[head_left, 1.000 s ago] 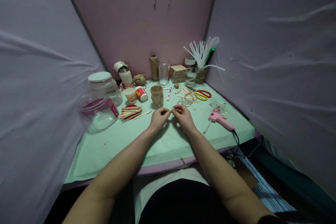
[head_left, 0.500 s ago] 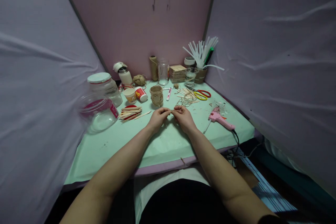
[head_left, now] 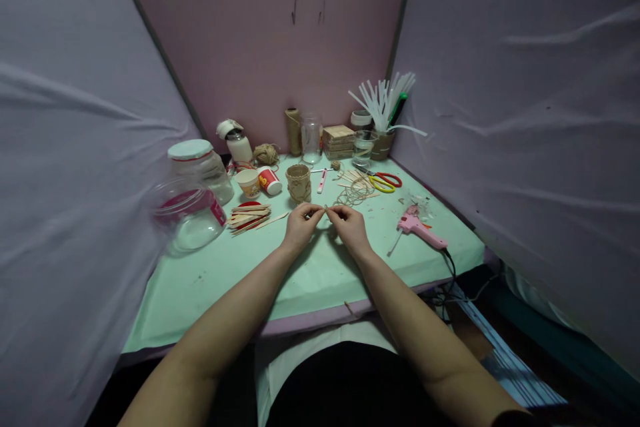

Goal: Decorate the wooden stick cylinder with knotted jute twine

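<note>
My left hand and my right hand meet fingertip to fingertip above the middle of the table. Both are closed in a pinch on a thin tan strand that looks like jute twine; most of it is hidden by the fingers. Just beyond my left hand stands a brown cup with twine decoration and a braided rim. A loose tangle of twine lies beyond my right hand, over several thin wooden sticks.
A pink glue gun lies at right, its cord over the edge. Scissors and a pink cutter lie farther back. Craft sticks, paper cups and a large clear jar are at left. Glue sticks stand behind.
My fingertips have shifted slightly, and the thin strand between them shows a little more. The fingers of my right hand have curled in a bit. Objects on the table have not moved.
</note>
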`<state>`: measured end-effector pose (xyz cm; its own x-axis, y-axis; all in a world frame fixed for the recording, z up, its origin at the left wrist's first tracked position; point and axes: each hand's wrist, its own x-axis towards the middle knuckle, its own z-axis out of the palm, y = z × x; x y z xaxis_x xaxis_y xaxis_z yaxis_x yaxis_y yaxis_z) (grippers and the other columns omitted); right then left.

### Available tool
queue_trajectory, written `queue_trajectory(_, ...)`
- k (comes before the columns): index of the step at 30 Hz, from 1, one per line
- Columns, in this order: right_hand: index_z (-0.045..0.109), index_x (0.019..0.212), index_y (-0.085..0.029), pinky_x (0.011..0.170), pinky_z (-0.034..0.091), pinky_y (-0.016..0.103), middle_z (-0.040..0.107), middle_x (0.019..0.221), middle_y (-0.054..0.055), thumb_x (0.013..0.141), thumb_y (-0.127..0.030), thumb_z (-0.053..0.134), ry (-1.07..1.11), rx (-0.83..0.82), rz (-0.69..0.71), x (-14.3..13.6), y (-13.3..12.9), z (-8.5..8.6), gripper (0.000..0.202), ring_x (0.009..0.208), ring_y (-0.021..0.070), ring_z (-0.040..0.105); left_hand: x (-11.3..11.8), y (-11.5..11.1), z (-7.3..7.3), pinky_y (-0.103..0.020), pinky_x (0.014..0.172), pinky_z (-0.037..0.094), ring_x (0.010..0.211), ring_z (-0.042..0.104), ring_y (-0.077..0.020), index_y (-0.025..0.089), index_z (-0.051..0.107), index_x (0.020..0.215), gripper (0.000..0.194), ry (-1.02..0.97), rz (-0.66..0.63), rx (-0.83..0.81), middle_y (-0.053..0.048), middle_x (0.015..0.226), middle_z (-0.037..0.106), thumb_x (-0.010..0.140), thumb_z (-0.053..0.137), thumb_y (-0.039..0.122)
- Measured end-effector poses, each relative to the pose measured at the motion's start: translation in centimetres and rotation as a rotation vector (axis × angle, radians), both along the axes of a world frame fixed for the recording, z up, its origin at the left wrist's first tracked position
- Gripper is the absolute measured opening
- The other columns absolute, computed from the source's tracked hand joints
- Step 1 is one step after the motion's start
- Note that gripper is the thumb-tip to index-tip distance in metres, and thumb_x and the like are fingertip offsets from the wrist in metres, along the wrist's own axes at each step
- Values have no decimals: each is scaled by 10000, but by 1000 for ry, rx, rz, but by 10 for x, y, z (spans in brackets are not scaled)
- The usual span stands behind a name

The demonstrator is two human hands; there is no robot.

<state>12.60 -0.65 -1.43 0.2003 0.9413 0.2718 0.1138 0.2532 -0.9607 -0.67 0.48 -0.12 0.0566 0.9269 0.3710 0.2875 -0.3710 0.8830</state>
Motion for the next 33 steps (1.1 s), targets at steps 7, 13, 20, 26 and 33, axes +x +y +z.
queue_trajectory(7, 655, 715, -194, 685, 455, 310, 646, 719, 22, 710, -307, 599, -52, 71, -48, 0, 0, -3, 125, 684, 169, 572, 1, -3, 2, -255, 671, 415, 763, 562, -153, 175, 693, 731, 155, 30, -15, 15, -42, 758, 637, 745, 625, 313)
queue_trajectory(13, 577, 698, -213, 664, 438, 296, 578, 720, 14, 747, -257, 550, -191, 177, -40, -2, -3, -2, 71, 695, 163, 532, 5, 1, -1, -233, 591, 395, 657, 517, -118, 151, 648, 695, 162, -267, -33, -310, -20, 692, 613, 648, 669, 304)
queue_trajectory(20, 556, 749, -221, 684, 424, 299, 558, 808, 29, 811, -264, 519, -316, 318, 107, -3, -9, 2, 84, 731, 163, 505, -9, 7, 7, -181, 401, 232, 501, 379, -60, 135, 555, 602, 90, -699, -379, -975, -6, 577, 484, 599, 632, 181)
queue_trajectory(26, 566, 729, -216, 652, 427, 292, 567, 766, 20, 795, -305, 558, -225, 215, 46, -1, -6, 3, 112, 705, 159, 520, -3, 3, 2, -191, 462, 315, 574, 450, -82, 143, 628, 714, 200, -435, -175, -527, -14, 658, 563, 630, 699, 310)
queue_trajectory(33, 573, 741, -217, 642, 418, 284, 580, 781, 26, 813, -328, 547, -135, 181, 102, -1, -5, 3, 135, 753, 172, 538, -4, 2, 6, -200, 480, 328, 584, 466, -85, 144, 629, 699, 177, -460, -189, -535, -11, 651, 571, 638, 710, 290)
